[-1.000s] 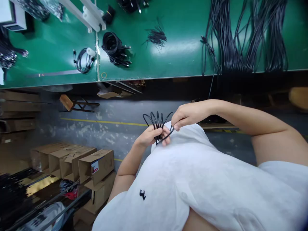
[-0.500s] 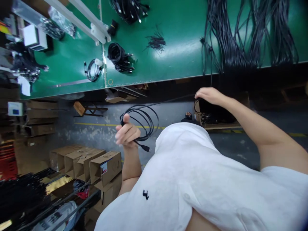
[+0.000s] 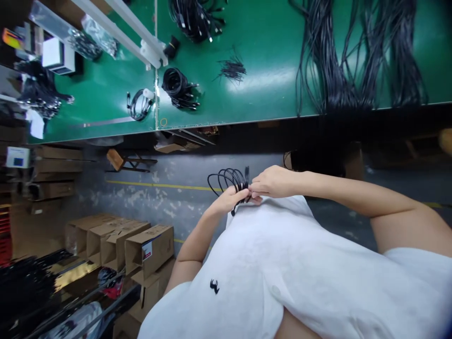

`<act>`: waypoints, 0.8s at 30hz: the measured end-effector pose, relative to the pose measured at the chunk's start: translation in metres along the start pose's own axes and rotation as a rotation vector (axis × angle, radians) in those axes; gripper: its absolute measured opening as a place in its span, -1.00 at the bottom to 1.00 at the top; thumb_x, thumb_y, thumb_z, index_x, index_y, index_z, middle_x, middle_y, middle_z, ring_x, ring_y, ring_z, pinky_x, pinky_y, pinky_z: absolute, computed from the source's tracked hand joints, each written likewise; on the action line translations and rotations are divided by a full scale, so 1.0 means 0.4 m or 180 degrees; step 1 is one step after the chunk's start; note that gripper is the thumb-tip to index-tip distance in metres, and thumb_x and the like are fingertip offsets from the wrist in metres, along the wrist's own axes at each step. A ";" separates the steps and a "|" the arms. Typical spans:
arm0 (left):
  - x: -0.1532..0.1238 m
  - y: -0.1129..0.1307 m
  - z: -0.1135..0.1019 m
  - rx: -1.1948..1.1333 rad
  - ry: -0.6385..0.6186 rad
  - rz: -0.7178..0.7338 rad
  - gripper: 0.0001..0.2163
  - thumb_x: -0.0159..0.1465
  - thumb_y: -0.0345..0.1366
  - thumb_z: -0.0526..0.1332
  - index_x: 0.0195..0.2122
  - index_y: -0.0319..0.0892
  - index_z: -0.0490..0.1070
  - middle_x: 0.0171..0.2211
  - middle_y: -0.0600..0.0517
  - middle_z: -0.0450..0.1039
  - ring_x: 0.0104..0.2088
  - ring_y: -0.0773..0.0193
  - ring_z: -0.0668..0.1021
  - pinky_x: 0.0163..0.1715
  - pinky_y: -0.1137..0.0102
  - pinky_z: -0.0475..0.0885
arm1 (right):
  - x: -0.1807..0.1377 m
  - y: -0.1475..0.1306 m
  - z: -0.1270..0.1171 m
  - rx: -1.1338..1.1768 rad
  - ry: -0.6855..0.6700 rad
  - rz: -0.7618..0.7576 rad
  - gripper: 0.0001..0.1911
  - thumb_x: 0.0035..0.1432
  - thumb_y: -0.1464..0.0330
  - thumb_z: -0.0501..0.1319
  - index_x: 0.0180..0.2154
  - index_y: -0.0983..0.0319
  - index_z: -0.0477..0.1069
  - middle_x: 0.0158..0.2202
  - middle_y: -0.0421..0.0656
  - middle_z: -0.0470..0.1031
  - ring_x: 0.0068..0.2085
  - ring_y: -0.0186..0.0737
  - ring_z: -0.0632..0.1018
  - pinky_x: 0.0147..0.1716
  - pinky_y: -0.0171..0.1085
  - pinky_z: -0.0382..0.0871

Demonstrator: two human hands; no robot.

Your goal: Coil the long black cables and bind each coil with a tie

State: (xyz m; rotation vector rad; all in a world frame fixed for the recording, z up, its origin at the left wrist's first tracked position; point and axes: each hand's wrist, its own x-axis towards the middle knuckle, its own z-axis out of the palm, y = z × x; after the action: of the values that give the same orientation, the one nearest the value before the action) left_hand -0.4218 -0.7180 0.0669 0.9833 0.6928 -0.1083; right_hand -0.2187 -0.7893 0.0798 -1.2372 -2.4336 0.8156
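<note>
In front of my white shirt, above the floor, I see a coiled black cable (image 3: 226,178) in several loose loops. My left hand (image 3: 231,198) is closed around the coil, with a connector end poking out below the fingers. Touching the coil from the other side is my right hand (image 3: 273,182), its fingers pinched against the cable beside the left thumb. The exact spot gripped by the right fingers is partly hidden.
A green table (image 3: 261,99) runs across the top, its edge beyond my hands. On it lie a bundled cable coil (image 3: 174,82), a pile of thin black ties (image 3: 233,69) and long hanging cables (image 3: 334,70). Cardboard boxes (image 3: 155,240) stand on the floor at left.
My right hand has come left and down from near the table edge to meet my left hand. The left hand has moved right with the coil, and the stretched cable end is gathered in.
</note>
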 end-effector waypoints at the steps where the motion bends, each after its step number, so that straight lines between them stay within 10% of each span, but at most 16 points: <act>1: 0.000 -0.004 0.009 0.0086 -0.0243 -0.0101 -0.64 0.20 -0.04 0.29 -0.32 -0.32 0.49 -0.50 -0.09 0.53 -0.50 0.28 0.55 -0.40 0.40 0.46 | -0.003 0.012 0.001 0.0146 -0.0082 0.0019 -0.66 0.34 0.26 0.00 -0.34 0.25 0.45 -0.35 -0.12 0.51 -0.41 -0.31 0.43 -0.49 -0.32 -0.01; 6: -0.056 0.011 -0.022 -0.0486 -0.0635 -0.0097 -0.65 0.12 -0.02 0.35 -0.43 -0.28 0.50 -0.85 0.23 0.05 -0.82 0.48 0.15 -0.75 0.52 0.17 | -0.118 0.187 0.003 0.1345 0.0393 0.0895 -0.58 0.27 0.07 0.02 -0.38 0.22 0.44 -0.40 -0.17 0.49 -0.35 -0.28 0.46 -0.33 -0.32 0.24; 9: -0.093 0.016 -0.070 -0.1182 -0.0180 0.0530 -0.68 0.12 -0.03 0.33 -0.54 -0.21 0.45 -0.92 0.31 -0.23 -0.90 0.51 -0.06 -0.85 0.57 0.06 | -0.211 0.333 0.015 0.1095 0.1256 0.1743 -0.61 0.19 0.05 0.05 -0.37 0.21 0.42 -0.34 -0.12 0.49 -0.26 -0.18 0.48 -0.20 -0.24 0.29; 13: -0.110 0.021 -0.104 -0.1769 0.0524 0.1074 -0.63 0.30 -0.03 0.16 -0.52 -0.17 0.46 -0.91 0.33 -0.36 -0.92 0.53 -0.23 -0.91 0.60 -0.13 | -0.256 0.416 0.063 0.0792 0.1078 0.2051 -0.69 0.19 0.12 0.06 -0.33 0.19 0.41 -0.30 -0.07 0.51 -0.20 -0.10 0.49 -0.12 -0.15 0.28; 17: -0.115 0.058 -0.104 -0.2160 0.1041 0.1492 -0.70 0.35 -0.07 0.11 -0.25 -0.18 0.51 -0.85 0.32 -0.03 -0.91 0.61 -0.16 -0.90 0.63 -0.17 | -0.232 0.349 0.110 0.1087 0.0454 0.2436 -0.73 0.27 0.18 0.02 -0.19 0.21 0.35 -0.32 -0.09 0.50 -0.32 -0.17 0.50 -0.31 -0.25 0.29; 20: -0.107 0.082 -0.104 -0.2049 0.1149 0.1224 -0.75 0.32 -0.16 0.19 -0.09 -0.20 0.48 -0.68 0.23 0.31 -0.85 0.65 0.10 -0.84 0.68 -0.01 | -0.203 0.240 0.102 -0.0083 0.0020 0.2532 -0.80 0.25 0.32 0.09 -0.13 0.27 0.35 -0.18 0.03 0.47 -0.31 -0.15 0.49 -0.43 -0.29 0.18; 24: -0.053 0.058 -0.096 -0.1182 0.1134 0.0649 -0.71 0.18 -0.18 0.35 -0.17 -0.28 0.50 -0.43 -0.02 0.55 -0.53 0.44 0.54 -0.57 0.61 0.37 | -0.144 0.089 0.059 -0.1189 -0.0382 0.1289 -0.82 0.25 0.50 0.02 -0.19 0.29 0.37 -0.25 0.02 0.42 -0.35 -0.20 0.43 -0.48 -0.27 0.02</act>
State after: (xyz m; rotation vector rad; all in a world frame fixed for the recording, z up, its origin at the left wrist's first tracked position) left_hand -0.4483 -0.6789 0.0821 0.7133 0.8949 0.3717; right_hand -0.1735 -0.8274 0.0392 -1.9148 -2.5462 0.5529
